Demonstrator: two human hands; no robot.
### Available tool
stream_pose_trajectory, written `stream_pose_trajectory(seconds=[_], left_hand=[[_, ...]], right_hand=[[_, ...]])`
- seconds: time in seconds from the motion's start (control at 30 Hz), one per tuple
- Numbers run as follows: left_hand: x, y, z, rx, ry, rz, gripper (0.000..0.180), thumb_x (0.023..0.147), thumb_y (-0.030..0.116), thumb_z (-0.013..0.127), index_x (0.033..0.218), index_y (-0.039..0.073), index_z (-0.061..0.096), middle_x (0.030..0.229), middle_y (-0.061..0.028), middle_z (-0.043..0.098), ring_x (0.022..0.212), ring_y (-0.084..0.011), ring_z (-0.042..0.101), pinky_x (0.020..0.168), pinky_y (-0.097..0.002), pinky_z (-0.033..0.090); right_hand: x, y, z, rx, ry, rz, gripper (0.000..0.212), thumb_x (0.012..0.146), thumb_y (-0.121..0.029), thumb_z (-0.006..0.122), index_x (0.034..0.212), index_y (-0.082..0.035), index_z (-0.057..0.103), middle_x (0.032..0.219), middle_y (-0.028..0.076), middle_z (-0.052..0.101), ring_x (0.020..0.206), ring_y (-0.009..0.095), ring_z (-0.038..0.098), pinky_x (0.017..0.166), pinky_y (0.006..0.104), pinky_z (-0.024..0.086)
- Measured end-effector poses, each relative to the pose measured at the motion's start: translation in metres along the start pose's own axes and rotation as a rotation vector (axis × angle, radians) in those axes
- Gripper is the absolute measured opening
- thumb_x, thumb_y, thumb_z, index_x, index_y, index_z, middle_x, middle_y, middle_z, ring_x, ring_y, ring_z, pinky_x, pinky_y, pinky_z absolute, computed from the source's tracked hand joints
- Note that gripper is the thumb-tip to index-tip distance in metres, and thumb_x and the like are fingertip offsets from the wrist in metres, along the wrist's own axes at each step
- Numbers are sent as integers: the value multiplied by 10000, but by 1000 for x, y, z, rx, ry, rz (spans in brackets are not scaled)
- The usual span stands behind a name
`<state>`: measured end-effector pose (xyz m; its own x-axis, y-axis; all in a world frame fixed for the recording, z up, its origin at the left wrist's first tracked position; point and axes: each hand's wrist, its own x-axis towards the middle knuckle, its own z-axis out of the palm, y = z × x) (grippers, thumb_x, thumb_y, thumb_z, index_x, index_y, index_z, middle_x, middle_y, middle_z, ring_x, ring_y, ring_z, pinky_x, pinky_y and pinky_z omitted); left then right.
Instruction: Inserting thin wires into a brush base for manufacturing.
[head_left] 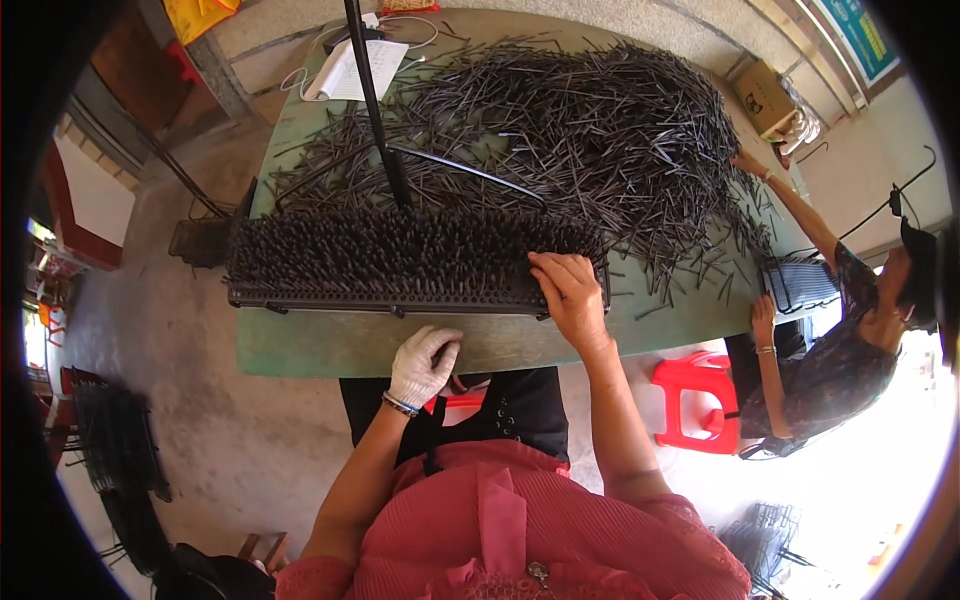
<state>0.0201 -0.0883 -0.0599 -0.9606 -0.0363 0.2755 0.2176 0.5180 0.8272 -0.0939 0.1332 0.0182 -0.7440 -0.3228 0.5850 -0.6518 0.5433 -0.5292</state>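
A long black rack with rows of small holes lies along the near side of the green table, packed with upright dark sticks. At its right end my bare right hand is closed in a pinch, fingertips at the stick tops. What it pinches is too small to make out. My left hand, in a whitish glove, is curled at the table's near edge, just short of the rack. Its fingers are closed; whatever may be inside them is hidden. A black upright handle with a metal brace rises behind the rack.
A large heap of loose dark sticks covers much of the table. Another person reaches into it from the right, beside a second rack. A notebook, a cardboard box and a red stool are around.
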Motion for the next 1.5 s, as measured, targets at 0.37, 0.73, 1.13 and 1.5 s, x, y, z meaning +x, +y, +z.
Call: stream_pose_trajectory(seconds=[0.37,0.73,1.13,1.5], left_hand=[[0,1,-1,9,-34,-20,117,843,87,642,953,65,672,881,-103,643,783,-284,648,671,-337,517],[-5,-3,2,3,-6,21,116,872,122,635,980,90,664,888,-95,647,782,-310,646,655,-361,523],[-4,0,-12,-29,-75,-69,117,856,60,639,970,42,659,852,-102,625,763,-260,625,674,-325,508],[165,11,-220,211,406,-173,293,880,78,635,1156,-1,577,996,-82,656,900,-153,616,829,-291,501]], right_hand=[[-8,-13,-1,-103,117,-23,257,832,42,629,1084,0,658,1034,123,663,919,277,614,817,354,474],[-94,41,-12,242,645,613,281,946,-65,565,1223,-16,584,964,43,645,691,73,571,655,213,495],[-138,94,-3,-80,549,657,211,906,-81,597,1102,-10,626,909,77,598,609,139,512,554,268,430],[-145,92,2,-227,494,736,175,894,-17,587,1062,5,630,913,76,576,586,138,478,483,259,370]])
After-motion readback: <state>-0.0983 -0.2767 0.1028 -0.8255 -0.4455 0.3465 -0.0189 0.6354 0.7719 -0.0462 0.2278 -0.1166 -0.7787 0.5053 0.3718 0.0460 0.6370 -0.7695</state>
